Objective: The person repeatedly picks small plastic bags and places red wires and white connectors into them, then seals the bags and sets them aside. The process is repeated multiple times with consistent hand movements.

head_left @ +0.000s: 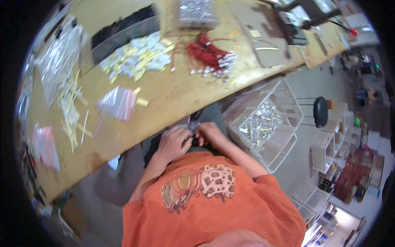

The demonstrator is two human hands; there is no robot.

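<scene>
Over my lap, just below the table's front edge, my two hands are close together. My left hand (174, 142) has its fingers curled on a small clear plastic bag (191, 125). My right hand (209, 133) pinches at the same spot from the other side; its fingertips are partly hidden. What the bag contains is too blurred to tell. On the table nearest my hands lies a stack of clear zip bags (118, 103) with pinkish edges. Farther back is a bundle of red wires (204, 53) with white connectors.
A white plastic basket (294, 108) with many small filled bags stands right of my lap. On the table (156, 103) are a heap of white and yellow pieces (142, 55), a grey tray of black parts (123, 39), a box of clear bags (197, 22) and a black machine (292, 31).
</scene>
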